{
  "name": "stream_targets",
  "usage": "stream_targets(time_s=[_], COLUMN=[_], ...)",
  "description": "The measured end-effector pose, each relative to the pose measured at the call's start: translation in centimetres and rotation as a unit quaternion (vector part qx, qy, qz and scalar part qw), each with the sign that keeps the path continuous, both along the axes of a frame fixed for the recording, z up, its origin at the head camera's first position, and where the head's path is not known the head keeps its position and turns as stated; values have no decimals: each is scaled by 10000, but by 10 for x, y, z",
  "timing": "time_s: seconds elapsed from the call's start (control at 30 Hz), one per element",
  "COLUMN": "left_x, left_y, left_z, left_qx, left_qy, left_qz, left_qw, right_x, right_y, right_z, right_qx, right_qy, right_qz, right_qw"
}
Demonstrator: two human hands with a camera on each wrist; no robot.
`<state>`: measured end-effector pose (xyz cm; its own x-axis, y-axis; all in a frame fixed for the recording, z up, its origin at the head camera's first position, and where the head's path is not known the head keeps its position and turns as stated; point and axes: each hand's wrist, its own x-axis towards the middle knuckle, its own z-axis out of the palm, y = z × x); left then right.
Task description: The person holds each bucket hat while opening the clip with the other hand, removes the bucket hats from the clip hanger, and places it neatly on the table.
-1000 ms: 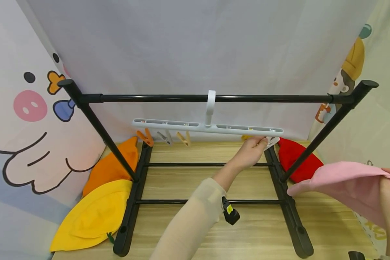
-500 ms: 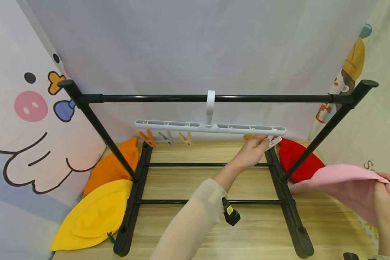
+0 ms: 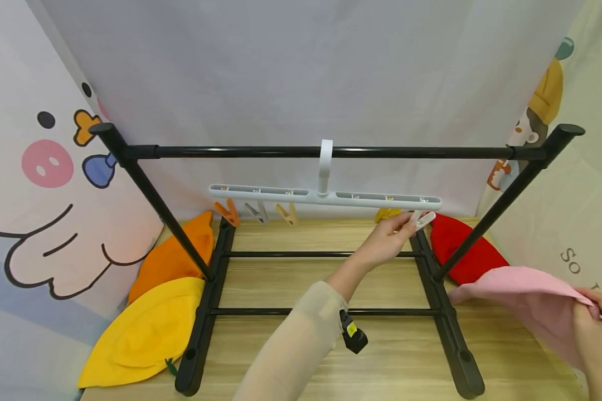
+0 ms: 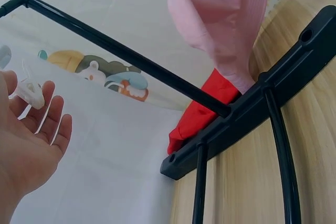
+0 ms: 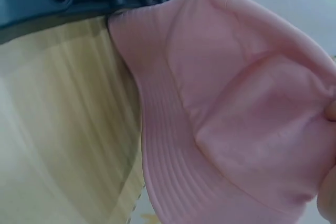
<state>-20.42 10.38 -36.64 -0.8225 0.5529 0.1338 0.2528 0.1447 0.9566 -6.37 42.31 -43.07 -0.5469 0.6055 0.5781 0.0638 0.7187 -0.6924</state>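
At the right end of a white clip hanger (image 3: 301,196), my left hand (image 3: 386,239) holds a white clothespin (image 3: 425,221) between thumb and fingers. The left wrist view shows the same clothespin (image 4: 30,92) at the fingertips, the other fingers spread loosely. My right hand (image 3: 599,328) pinches a pink bucket hat (image 3: 527,295) by its crown, right of the rack. Its stitched brim (image 5: 168,145) hangs down toward the rack's foot in the right wrist view. Orange (image 3: 227,213), grey and cream clothespins dangle from the hanger's left half, and a yellow clothespin (image 3: 387,214) from its right.
The hanger hooks over the top bar (image 3: 231,151) of a black rack standing on a wood-grain table (image 3: 321,351). A red hat (image 3: 461,250) lies behind the rack's right foot (image 3: 454,345). At the left are an orange hat (image 3: 175,256) and a yellow hat (image 3: 145,334).
My right hand has brought the pink hat slightly left and lower. The hanger has shifted a little right, and my left hand sits slightly lower, showing more of the yellow clothespin.
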Motion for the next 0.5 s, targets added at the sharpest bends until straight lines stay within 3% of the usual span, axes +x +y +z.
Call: stream_targets(time_s=[0.2, 0.33, 0.5], left_x=[1, 2, 5], left_y=[-3, -7, -13], left_z=[-8, -16, -23], left_qx=[7, -15, -22], left_qy=[88, -10, -101], left_qz=[-30, -50, 5], left_qw=[10000, 10000, 9999], right_x=[14, 24, 37], right_y=[13, 21, 20], right_z=[-15, -28, -33], right_qx=[592, 616, 611], right_qy=[150, 412, 384], right_qz=[591, 1091, 1333], right_qw=[9964, 9913, 9884])
